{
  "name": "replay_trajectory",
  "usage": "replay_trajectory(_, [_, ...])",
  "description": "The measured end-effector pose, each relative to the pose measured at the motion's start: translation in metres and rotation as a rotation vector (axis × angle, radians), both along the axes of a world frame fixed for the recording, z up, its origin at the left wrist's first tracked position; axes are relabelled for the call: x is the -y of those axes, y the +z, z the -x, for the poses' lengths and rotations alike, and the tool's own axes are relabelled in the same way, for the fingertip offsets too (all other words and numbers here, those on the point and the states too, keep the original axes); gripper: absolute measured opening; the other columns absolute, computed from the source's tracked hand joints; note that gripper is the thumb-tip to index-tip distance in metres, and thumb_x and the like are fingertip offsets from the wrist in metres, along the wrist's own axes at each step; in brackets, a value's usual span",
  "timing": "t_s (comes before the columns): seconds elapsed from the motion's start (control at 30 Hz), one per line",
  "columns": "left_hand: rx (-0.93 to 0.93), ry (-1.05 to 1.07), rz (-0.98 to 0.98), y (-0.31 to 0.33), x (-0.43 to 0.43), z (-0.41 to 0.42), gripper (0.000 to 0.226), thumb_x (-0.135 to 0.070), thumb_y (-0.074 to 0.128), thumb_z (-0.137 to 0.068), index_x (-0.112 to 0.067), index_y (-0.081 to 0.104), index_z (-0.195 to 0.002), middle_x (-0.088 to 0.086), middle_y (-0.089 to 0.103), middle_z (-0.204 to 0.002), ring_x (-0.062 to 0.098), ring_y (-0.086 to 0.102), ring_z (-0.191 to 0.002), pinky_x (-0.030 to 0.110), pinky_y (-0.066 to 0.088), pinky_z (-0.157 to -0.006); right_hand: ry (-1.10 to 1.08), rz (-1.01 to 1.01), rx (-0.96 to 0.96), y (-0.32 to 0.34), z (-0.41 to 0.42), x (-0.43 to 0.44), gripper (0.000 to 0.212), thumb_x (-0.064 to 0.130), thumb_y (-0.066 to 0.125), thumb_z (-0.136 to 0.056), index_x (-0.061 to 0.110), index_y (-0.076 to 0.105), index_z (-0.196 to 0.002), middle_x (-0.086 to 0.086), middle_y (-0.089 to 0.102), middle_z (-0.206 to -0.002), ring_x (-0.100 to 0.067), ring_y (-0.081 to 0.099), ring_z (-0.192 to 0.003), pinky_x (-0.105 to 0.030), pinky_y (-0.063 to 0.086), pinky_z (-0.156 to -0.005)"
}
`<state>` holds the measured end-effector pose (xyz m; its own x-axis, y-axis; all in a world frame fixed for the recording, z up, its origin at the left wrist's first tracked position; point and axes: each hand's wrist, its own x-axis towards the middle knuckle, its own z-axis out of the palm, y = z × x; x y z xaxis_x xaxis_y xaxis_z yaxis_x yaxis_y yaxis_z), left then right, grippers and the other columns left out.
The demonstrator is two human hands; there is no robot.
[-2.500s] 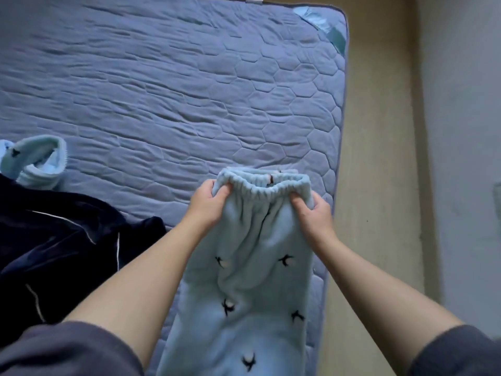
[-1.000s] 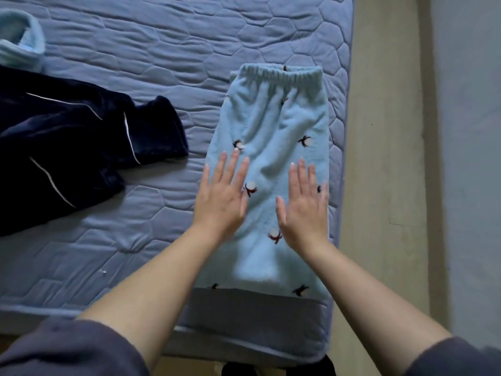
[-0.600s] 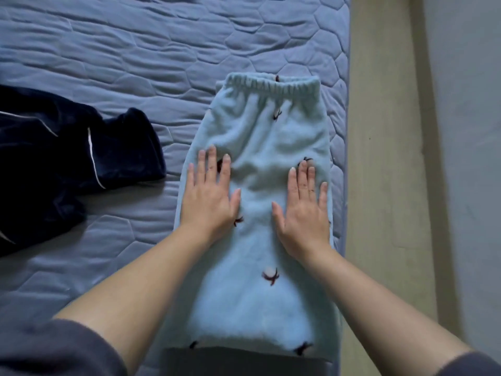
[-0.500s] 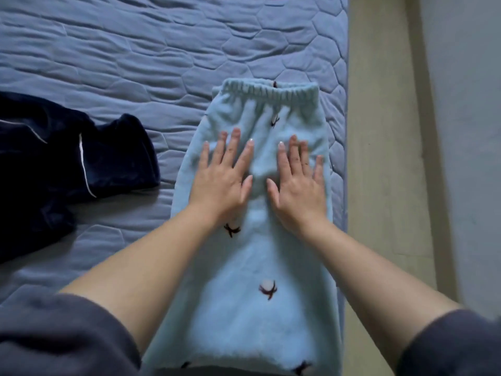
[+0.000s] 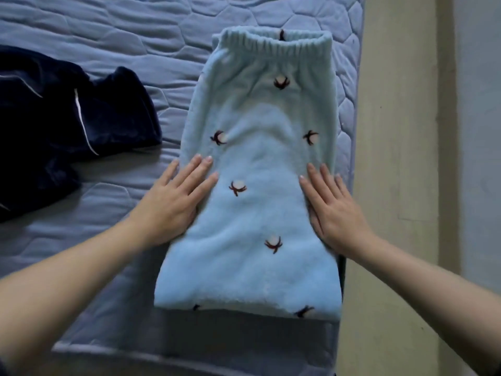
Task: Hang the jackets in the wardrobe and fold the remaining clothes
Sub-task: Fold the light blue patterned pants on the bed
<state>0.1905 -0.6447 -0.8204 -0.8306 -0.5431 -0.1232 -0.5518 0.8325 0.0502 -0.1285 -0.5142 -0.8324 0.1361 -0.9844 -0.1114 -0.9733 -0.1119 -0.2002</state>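
Fleece under our palms: the pale-blue trousers lie flat on the bed, already doubled into one long strip.
Left hand: fingers straight, palm pressing down on the strip's left edge and gripping nothing.
Right hand: the same on the right edge, flat and holding nothing.
What changed: half a second ago our hands lay side by side in the middle, nearer the waistband. Now they have swept apart to the two edges and drawn back towards us. A little before that we had the waistband lifted in both fists.
Between our hands: smooth cloth with small dark motifs and no big wrinkle that we can see.
Ahead of our fingertips: the gathered waistband, well beyond reach.
Behind our wrists: the near fold, ending just short of the bed's near edge.
Out past the left hand: a dark garment in a heap, apart from the trousers.
Out past the right hand: the bed's side edge, then bare floor.
Meaning for the task: we judge the smoothing done, so the strip looks ready to be folded end over end. The dark garment has not been dealt with yet.
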Motion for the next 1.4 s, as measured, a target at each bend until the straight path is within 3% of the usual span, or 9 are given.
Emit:
replay_trajectory(0.13, [0.001,-0.220,0.007,0.006,-0.062,-0.047,0.046,-0.014,0.016,-0.101,-0.001,0.029,-0.143,0.021,0.035,-0.148,0.038,0.036,-0.135,0.056,0.031,-0.109,0.272,-0.016,-0.123,0.004,-0.005,-0.066,0.064,0.012,0.037,-0.091,0.004,0.017,-0.150,-0.016,0.020,-0.156,-0.037,0.016,-0.144,-0.055,0.018,-0.112])
replay_trajectory(0.3, [-0.046,-0.296,0.022,0.016,-0.111,-0.070,0.065,0.000,0.035,-0.083,-0.004,0.023,-0.146,0.014,0.029,-0.152,0.033,0.032,-0.139,0.057,0.026,-0.112,0.367,0.072,-0.058,0.013,-0.010,-0.115,0.079,0.004,0.073,-0.079,0.010,0.030,-0.145,-0.013,0.030,-0.153,-0.032,0.025,-0.143,-0.060,0.025,-0.109])
replay_trajectory(0.53, [-0.132,-0.351,0.106,0.011,-0.108,-0.043,0.045,-0.001,0.020,-0.102,-0.016,0.037,-0.141,0.011,0.043,-0.146,0.034,0.043,-0.132,0.058,0.037,-0.105,0.396,0.183,-0.025,0.005,-0.018,-0.105,0.064,0.009,0.061,-0.087,0.016,0.033,-0.144,-0.008,0.036,-0.150,-0.031,0.036,-0.138,-0.063,0.024,-0.108])
replay_trajectory(0.67, [-0.099,-0.247,0.124,0.009,-0.104,-0.057,0.044,0.000,0.034,-0.096,-0.013,0.039,-0.138,0.019,0.048,-0.141,0.038,0.049,-0.126,0.057,0.038,-0.104,0.397,0.219,-0.037,0.004,-0.020,-0.104,0.042,0.017,0.038,-0.100,0.017,0.035,-0.142,-0.008,0.040,-0.148,-0.032,0.040,-0.135,-0.067,0.025,-0.105])
replay_trajectory(0.87, [-0.119,-0.129,-0.008,0.022,-0.106,-0.052,0.044,0.006,0.045,-0.080,-0.002,0.066,-0.117,0.027,0.057,-0.126,0.045,0.056,-0.115,0.057,0.046,-0.096,0.292,0.193,0.008,0.010,-0.031,-0.105,0.052,-0.003,0.053,-0.088,0.015,0.052,-0.137,-0.008,0.048,-0.144,-0.032,0.046,-0.132,-0.067,0.024,-0.106])
replay_trajectory(1.0, [-0.169,-0.026,-0.144,0.050,-0.114,-0.052,0.053,0.017,0.073,-0.058,0.000,0.070,-0.108,0.024,0.063,-0.120,0.043,0.062,-0.108,0.053,0.053,-0.086,0.210,0.109,0.124,0.036,-0.035,-0.114,0.054,-0.004,0.069,-0.078,0.012,0.061,-0.129,-0.008,0.052,-0.140,-0.033,0.047,-0.130,-0.066,0.032,-0.105])
replay_trajectory(1.2, [-0.128,0.001,-0.334,0.117,-0.137,-0.058,0.063,0.011,0.088,-0.043,-0.004,0.074,-0.103,0.018,0.068,-0.112,0.037,0.068,-0.097,0.045,0.060,-0.068,0.227,-0.133,0.226,0.102,-0.042,-0.133,0.066,0.005,0.086,-0.064,0.013,0.064,-0.125,-0.006,0.057,-0.135,-0.031,0.051,-0.127,-0.061,0.032,-0.107])
replay_trajectory(1.33, [-0.077,-0.082,-0.486,0.163,-0.162,-0.075,0.069,-0.005,0.092,-0.035,-0.013,0.076,-0.101,0.009,0.071,-0.109,0.024,0.072,-0.089,0.029,0.058,-0.059,0.232,-0.427,0.326,0.146,-0.050,-0.165,0.062,0.011,0.074,-0.076,0.024,0.055,-0.134,0.005,0.047,-0.144,-0.019,0.041,-0.137,-0.050,0.013,-0.118])
replay_trajectory(1.4, [0.071,-0.068,-0.623,0.182,-0.170,-0.080,0.061,-0.019,0.086,-0.058,-0.027,0.069,-0.117,-0.002,0.066,-0.123,0.014,0.066,-0.105,0.023,0.056,-0.075,0.256,-0.621,0.337,0.164,-0.058,-0.178,0.057,0.023,0.064,-0.085,0.034,0.048,-0.138,0.017,0.039,-0.148,-0.002,0.029,-0.140,-0.035,-0.001,-0.121])
